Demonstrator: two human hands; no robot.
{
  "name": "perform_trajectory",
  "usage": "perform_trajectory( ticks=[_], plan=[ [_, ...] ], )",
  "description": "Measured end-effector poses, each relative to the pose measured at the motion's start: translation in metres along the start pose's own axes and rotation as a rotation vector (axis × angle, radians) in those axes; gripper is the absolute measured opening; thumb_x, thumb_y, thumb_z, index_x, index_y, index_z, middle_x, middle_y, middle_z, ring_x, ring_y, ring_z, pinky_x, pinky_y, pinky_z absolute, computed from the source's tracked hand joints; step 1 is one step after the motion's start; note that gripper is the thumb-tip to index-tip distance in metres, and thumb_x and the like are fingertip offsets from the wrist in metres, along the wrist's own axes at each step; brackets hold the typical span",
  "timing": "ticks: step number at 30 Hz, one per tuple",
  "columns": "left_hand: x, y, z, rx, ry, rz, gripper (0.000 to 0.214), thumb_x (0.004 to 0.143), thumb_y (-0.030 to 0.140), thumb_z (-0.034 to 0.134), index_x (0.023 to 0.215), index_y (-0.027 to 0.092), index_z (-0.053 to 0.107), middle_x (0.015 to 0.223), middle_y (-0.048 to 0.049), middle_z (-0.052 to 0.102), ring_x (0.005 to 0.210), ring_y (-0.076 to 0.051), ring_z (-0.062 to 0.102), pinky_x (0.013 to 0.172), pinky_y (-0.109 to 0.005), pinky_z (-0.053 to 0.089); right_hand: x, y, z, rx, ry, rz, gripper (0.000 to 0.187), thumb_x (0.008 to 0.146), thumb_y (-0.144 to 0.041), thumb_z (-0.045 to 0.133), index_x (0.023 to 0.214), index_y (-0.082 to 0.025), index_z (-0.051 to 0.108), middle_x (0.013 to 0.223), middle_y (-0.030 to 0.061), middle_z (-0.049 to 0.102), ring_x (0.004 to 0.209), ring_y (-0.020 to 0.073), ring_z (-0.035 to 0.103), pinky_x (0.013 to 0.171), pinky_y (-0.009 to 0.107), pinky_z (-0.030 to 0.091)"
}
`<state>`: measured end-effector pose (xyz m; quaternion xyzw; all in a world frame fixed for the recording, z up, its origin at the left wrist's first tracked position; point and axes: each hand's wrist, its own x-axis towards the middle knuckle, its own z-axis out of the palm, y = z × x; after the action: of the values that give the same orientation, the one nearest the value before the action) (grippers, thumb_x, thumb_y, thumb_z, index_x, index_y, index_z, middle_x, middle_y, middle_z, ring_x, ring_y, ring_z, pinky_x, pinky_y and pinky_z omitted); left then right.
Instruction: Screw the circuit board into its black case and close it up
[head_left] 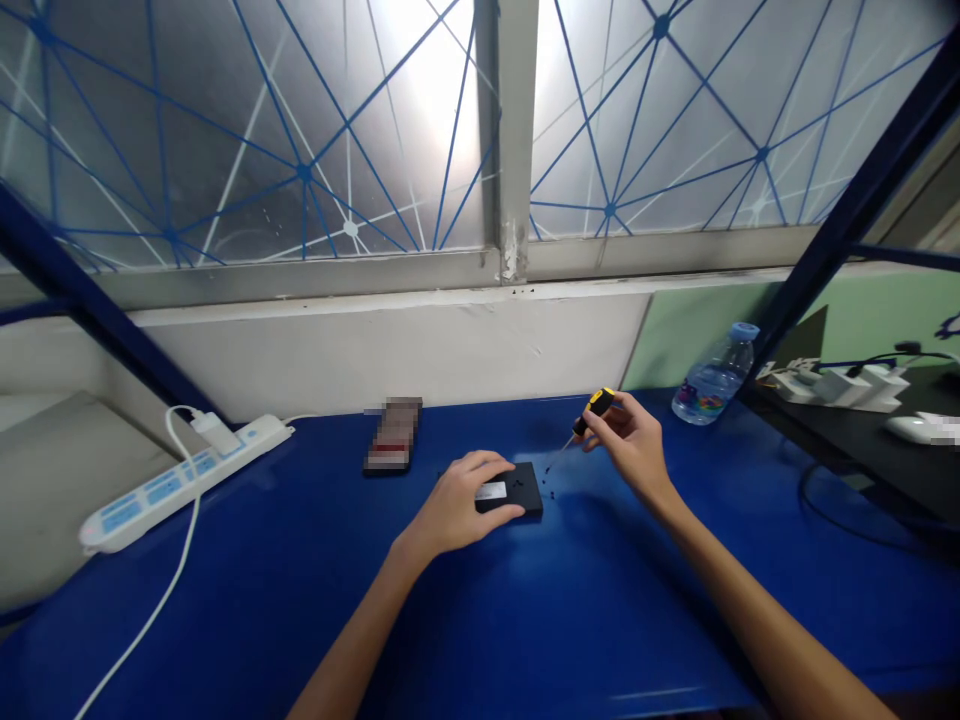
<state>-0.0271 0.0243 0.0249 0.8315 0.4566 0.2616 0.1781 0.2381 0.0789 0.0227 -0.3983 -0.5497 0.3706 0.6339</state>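
Note:
A small flat black box (520, 489) with a white label lies on the blue table (525, 620). My left hand (459, 502) rests on its left side, fingers curled over the top and gripping it. My right hand (628, 437) holds a small screwdriver (589, 414) with a yellow and black handle, pinched in the fingers. Its tip points down and left, just off the box's far right corner. A few tiny dark specks (548, 478), perhaps screws, lie on the table by that corner.
A blurred dark object (393, 435) lies behind the box. A white power strip (184, 480) with a plugged cable sits at the left edge. A plastic water bottle (712, 378) lies at the right rear. Beyond it stands a black desk (862, 450) with white adapters.

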Motion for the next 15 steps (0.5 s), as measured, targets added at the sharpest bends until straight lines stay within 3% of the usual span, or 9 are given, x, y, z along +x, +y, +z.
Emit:
perform_trajectory(
  ticks=[3, 7, 12, 15],
  plan=[
    [0.02, 0.008, 0.013, 0.019, -0.065, 0.026, 0.045, 0.084, 0.045, 0.073, 0.124, 0.024, 0.067, 0.129, -0.0108, 0.065, 0.116, -0.031, 0.062, 0.102, -0.046, 0.049, 0.0, -0.003, 0.0, 0.019, 0.01, -0.013, 0.036, 0.078, -0.046, 0.079, 0.098, -0.021, 0.061, 0.074, 0.0044, 0.073, 0.057, 0.0218, 0.07, 0.047, 0.034, 0.057],
    [0.035, 0.013, 0.032, -0.019, -0.059, 0.0, 0.052, 0.085, 0.044, 0.072, 0.132, 0.025, 0.063, 0.132, -0.0122, 0.064, 0.118, -0.032, 0.062, 0.102, -0.048, 0.048, 0.001, -0.007, -0.001, 0.059, 0.003, 0.028, 0.039, 0.077, -0.049, 0.079, 0.097, -0.022, 0.059, 0.071, 0.0031, 0.072, 0.055, 0.0224, 0.07, 0.047, 0.034, 0.058],
    [0.025, 0.008, 0.044, -0.095, 0.07, -0.045, 0.045, 0.084, 0.04, 0.074, 0.125, 0.025, 0.068, 0.126, -0.011, 0.067, 0.114, -0.029, 0.063, 0.1, -0.044, 0.05, 0.0, -0.004, 0.001, 0.105, -0.022, 0.099, 0.042, 0.075, -0.051, 0.079, 0.095, -0.022, 0.058, 0.072, 0.0033, 0.073, 0.054, 0.0225, 0.07, 0.047, 0.035, 0.059],
    [0.019, 0.005, 0.045, -0.087, 0.085, -0.02, 0.036, 0.083, 0.037, 0.076, 0.117, 0.024, 0.072, 0.119, -0.0085, 0.071, 0.11, -0.026, 0.065, 0.099, -0.042, 0.05, -0.002, -0.001, 0.005, 0.115, -0.062, 0.108, 0.041, 0.074, -0.05, 0.08, 0.093, -0.021, 0.058, 0.07, 0.0033, 0.072, 0.054, 0.0229, 0.07, 0.047, 0.035, 0.059]
  ],
)
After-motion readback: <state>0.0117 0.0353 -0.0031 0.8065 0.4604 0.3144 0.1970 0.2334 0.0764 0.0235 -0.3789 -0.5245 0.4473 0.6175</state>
